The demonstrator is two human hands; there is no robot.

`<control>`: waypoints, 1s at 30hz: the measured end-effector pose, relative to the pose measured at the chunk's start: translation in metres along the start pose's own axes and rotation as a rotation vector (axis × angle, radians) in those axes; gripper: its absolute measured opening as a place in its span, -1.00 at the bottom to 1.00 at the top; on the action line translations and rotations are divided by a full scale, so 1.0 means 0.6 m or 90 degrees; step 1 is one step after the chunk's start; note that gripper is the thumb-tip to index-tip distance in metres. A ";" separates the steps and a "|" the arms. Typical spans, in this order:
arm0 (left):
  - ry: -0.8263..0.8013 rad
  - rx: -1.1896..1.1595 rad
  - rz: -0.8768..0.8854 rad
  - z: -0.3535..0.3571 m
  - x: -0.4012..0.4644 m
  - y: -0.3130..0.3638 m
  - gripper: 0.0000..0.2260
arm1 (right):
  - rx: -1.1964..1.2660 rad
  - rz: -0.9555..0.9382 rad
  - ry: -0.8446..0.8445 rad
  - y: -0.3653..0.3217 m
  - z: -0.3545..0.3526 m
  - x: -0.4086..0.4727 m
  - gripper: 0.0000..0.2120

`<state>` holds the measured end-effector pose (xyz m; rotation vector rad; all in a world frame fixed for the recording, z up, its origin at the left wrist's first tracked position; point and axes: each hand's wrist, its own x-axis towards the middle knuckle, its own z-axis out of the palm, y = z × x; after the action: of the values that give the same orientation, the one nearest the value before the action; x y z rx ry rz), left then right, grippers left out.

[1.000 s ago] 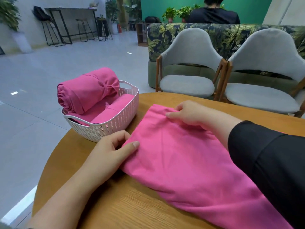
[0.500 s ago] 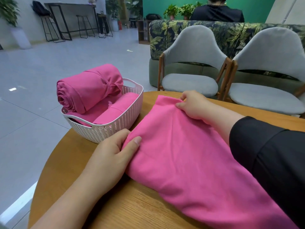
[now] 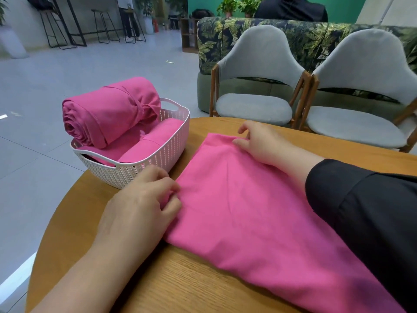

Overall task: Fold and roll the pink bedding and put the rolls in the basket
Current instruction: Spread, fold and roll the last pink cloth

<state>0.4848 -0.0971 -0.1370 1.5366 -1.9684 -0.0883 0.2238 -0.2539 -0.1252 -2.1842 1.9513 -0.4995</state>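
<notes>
Pink bedding (image 3: 252, 206), folded flat, lies on round wooden table (image 3: 180, 283), running from beside the basket toward the near right edge. Left hand (image 3: 140, 208) pinches its near-left corner, fingers curled into the cloth. Right hand (image 3: 259, 141) grips the far corner, thumb on top, black sleeve (image 3: 365, 218) over the fabric. White basket (image 3: 158, 159) just left holds large pink roll (image 3: 108, 111) above smaller roll (image 3: 155, 138). Two grey chairs (image 3: 255, 91) beyond table.

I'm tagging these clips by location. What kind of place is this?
Probably a lounge or café-style common area of an office or public building, not a home: a round wooden table faced by grey armchairs, a leaf-print sofa behind them, and bar stools across an open tiled floor.
</notes>
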 end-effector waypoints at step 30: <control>-0.200 0.248 0.183 0.262 0.293 0.190 -0.80 | -0.050 0.172 -0.019 0.372 -0.188 -0.285 -0.80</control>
<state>0.2863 -0.2682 -0.1387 1.5229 -2.5564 0.1955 -0.0391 -0.1031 -0.1198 -1.9141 2.2370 -0.3513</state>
